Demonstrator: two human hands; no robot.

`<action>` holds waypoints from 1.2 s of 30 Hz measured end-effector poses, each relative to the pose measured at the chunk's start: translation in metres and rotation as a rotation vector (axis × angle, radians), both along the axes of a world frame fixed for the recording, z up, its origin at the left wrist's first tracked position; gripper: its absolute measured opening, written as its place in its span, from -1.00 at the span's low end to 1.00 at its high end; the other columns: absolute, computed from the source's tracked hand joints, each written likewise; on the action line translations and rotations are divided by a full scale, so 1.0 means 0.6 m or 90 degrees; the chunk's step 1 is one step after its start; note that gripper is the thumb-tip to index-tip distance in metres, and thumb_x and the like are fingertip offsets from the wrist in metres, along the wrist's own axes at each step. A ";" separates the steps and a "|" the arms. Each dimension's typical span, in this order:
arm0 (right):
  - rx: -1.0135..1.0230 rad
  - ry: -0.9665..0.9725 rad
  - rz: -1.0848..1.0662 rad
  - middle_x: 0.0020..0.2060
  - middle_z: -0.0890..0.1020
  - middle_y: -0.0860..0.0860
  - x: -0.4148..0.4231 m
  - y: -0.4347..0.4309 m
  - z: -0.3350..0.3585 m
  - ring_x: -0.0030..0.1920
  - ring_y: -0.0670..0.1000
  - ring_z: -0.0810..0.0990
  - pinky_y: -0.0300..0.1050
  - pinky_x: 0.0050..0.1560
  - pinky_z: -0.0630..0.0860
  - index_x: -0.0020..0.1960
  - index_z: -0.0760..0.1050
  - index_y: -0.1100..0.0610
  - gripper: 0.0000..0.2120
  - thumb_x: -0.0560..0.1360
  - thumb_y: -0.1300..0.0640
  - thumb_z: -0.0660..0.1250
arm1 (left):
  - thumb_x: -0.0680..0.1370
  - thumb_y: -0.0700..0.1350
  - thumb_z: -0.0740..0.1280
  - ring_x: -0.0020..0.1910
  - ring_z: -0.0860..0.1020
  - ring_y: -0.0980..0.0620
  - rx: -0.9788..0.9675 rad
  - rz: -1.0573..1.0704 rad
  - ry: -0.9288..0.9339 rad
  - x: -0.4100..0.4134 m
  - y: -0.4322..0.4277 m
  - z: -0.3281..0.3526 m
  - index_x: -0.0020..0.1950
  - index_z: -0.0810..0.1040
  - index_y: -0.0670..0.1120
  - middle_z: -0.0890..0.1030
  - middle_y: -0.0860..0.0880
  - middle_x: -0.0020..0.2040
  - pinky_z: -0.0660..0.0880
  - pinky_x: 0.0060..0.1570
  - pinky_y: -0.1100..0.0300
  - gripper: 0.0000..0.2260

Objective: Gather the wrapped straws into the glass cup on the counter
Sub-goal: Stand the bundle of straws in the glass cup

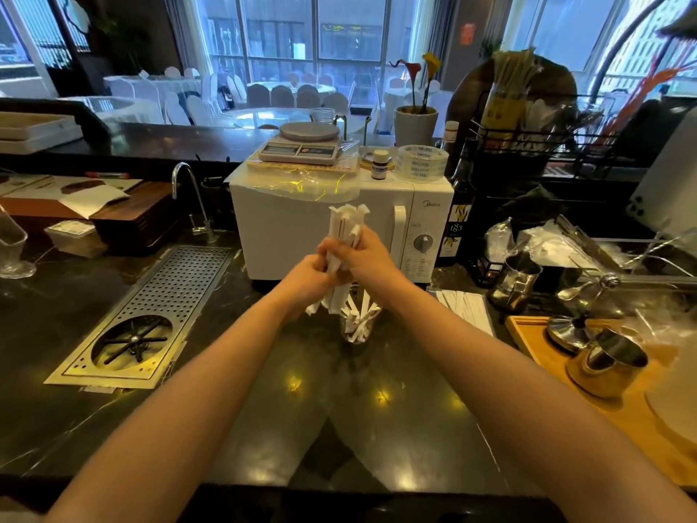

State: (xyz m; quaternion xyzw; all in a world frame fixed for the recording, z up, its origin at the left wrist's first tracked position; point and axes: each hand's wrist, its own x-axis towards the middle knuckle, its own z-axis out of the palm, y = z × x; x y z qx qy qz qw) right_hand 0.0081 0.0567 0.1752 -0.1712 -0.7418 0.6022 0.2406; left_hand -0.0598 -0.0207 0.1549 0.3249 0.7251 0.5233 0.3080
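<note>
From the head view, both hands were out in front of the white microwave (320, 235), and they had a bundle going! The left hand (307, 281) and the right hand (367, 254) were both wrapped tight around one upright bundle of wrapped straws (345, 230), left a touch lower, right a touch higher, fingers closed on the paper. The tops of the bundle fanned out above the fists, the bottom ends poked out below the left hand.

And right under that, the glass cup (356, 328) stood on the dark counter (264, 409), already carrying several straws leaning inside it. So part of the job looked done, while the bundle in hand had yet to go in; its lower tips hung just above the rim, slightly left of the cup.

More white strips lay flat on the counter just right of the cup (465, 309), possibly straws left to collect, though they were too blurred to be sure.
</note>
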 end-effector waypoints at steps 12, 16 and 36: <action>-0.012 -0.024 -0.091 -0.26 0.56 0.01 -0.056 0.098 -0.021 -0.20 -0.02 0.56 -0.17 -0.10 0.51 0.08 0.43 0.25 -0.84 0.52 0.24 0.23 | 0.53 -0.21 0.23 0.22 0.50 -0.15 0.018 -0.099 -0.047 -0.062 0.113 -0.023 0.24 0.44 -0.23 0.55 -0.21 0.20 0.39 0.28 -0.04 -0.70; -0.017 -0.053 -0.110 -0.19 0.58 0.06 -0.066 0.111 -0.046 -0.08 0.04 0.56 -0.10 -0.01 0.48 0.03 0.41 0.16 -0.90 0.52 0.23 0.24 | 0.53 -0.20 0.23 0.21 0.51 -0.14 -0.004 -0.113 -0.055 -0.071 0.131 -0.049 0.27 0.43 -0.22 0.56 -0.19 0.18 0.40 0.30 -0.06 -0.69; 0.174 -0.178 -0.100 -0.06 0.55 0.09 -0.078 0.139 -0.115 -0.01 -0.01 0.48 -0.39 -0.16 0.41 0.12 0.46 0.25 -0.80 0.50 0.24 0.27 | 0.46 -0.26 0.34 0.14 0.51 -0.07 -0.005 -0.066 0.107 -0.108 0.144 -0.099 0.23 0.37 -0.12 0.51 -0.15 0.17 0.50 0.03 0.13 -0.63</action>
